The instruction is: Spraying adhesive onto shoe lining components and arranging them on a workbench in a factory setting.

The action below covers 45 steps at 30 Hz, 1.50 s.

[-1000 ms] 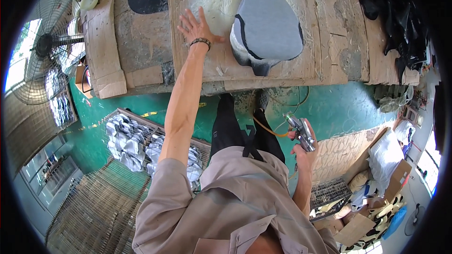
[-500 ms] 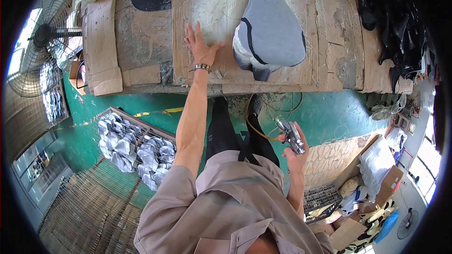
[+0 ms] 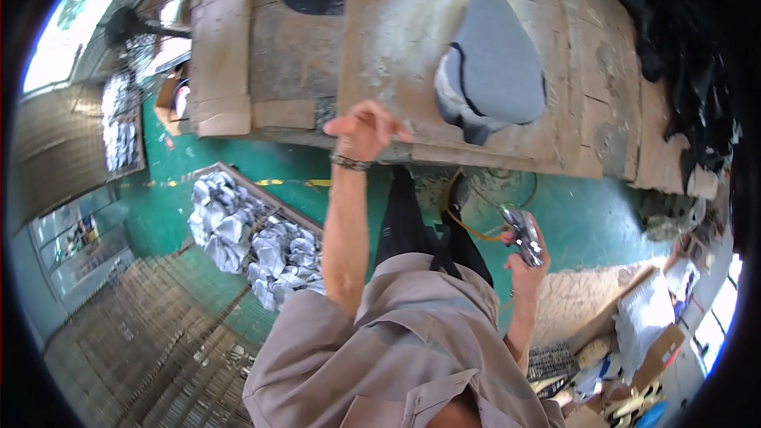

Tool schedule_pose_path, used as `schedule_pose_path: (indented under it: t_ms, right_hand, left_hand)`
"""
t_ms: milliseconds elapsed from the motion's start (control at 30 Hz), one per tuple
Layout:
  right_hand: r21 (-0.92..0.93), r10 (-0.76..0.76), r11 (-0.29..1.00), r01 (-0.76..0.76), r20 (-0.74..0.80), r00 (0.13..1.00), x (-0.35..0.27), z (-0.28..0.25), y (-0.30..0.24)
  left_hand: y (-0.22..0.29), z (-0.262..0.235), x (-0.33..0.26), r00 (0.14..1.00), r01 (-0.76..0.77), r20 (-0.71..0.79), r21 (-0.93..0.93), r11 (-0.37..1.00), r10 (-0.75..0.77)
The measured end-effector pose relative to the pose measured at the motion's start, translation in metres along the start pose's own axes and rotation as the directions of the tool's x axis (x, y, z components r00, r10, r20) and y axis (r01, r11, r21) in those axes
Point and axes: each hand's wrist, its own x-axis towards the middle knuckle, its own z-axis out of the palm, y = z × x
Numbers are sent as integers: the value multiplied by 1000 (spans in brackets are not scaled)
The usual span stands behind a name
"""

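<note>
Off the cardboard [image 3: 301, 55] now — left hand [image 3: 363, 128] lifted (right hand [image 3: 525, 257] keeps its spray gun [image 3: 523, 234]).

Workshop interior seen from above: green painted floor [image 3: 602, 222] with a yellow line [image 3: 285, 183] beside a wire rack [image 3: 261, 230] holding silvery-grey bundles; the desk [image 3: 602, 111] is covered in worn, stained cardboard sheets, with a folded cardboard piece [image 3: 218, 47] along its left edge; a heap of black material [image 3: 674, 55] lies at the upper right; a standing fan [image 3: 131, 24] sits near a bright window [image 3: 67, 40] at the upper left, the main source of daylight; woven matting [image 3: 151, 341] covers the lower left; cartons and papers [image 3: 642, 333] crowd the lower right.
</note>
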Motion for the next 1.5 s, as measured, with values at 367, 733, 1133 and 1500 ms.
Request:
schedule_pose_path:
  t_ms: [367,733,1133,1500]
  right_hand:
    - [-99,-229,967,235,69,971,-38,-69,-70]
    - [-59,-346,930,363,198,917,-100,-216,-118]
    - [-340,-472,783,521,222,853,-135,-286,-149]
    - [-461,-589,639,615,220,777,-142,-186,-199]
  left_hand:
    - [-21,112,-12,989,-12,145,50,999,4]
    - [-137,-4,-284,395,874,-898,433,-221,-195]
    - [-142,11,-392,307,411,-851,523,-747,-427]
    - [-96,1,-236,394,835,-908,289,468,-142]
